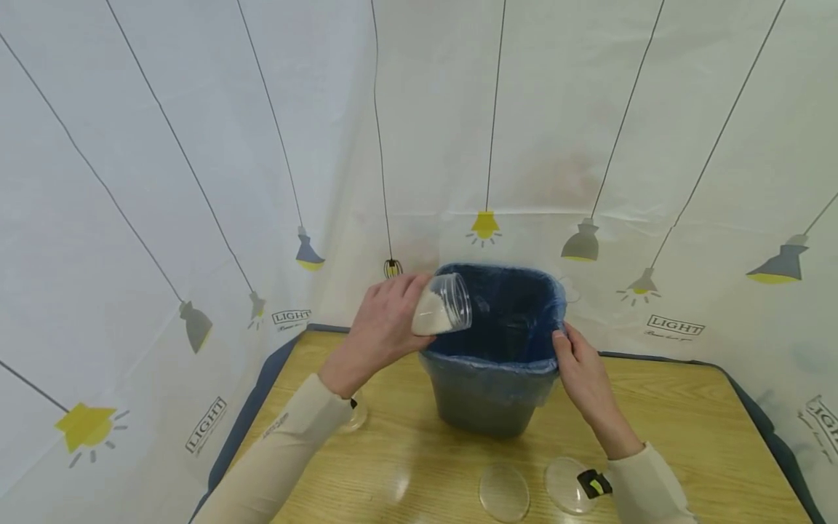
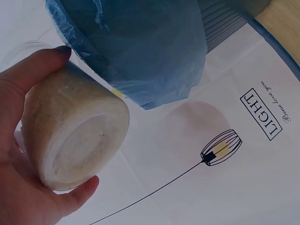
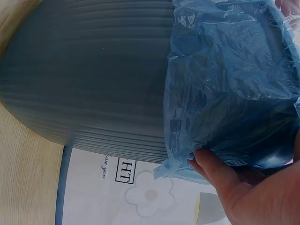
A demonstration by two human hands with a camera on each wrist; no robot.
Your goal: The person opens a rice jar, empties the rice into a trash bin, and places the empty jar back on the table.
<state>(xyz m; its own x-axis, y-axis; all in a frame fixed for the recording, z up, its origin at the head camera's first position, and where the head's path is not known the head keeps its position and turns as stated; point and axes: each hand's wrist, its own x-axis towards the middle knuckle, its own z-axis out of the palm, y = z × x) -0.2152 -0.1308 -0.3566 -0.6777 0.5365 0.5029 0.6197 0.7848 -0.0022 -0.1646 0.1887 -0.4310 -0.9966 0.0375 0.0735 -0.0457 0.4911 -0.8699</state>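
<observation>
My left hand (image 1: 386, 316) grips a clear plastic jar (image 1: 444, 306) holding a pale, off-white powder or grain. The jar lies tilted on its side, mouth toward the right, at the left rim of a grey trash can (image 1: 484, 407). In the left wrist view the jar's base (image 2: 84, 145) faces the camera, and fingers and thumb curl round its side. A blue plastic bag (image 1: 504, 364) lines the can and folds over its rim. At the can's right rim, my right hand (image 1: 585, 375) pinches the bag and edge; in the right wrist view some fingers are hidden.
Two clear round lids (image 1: 504, 493) lie near the table's front, one partly beside the right sleeve. Another clear round item (image 1: 355, 415) sits behind the left wrist, partly hidden. The wooden table (image 1: 386, 451) meets lamp-printed white sheeting (image 1: 432, 145) behind and at the sides.
</observation>
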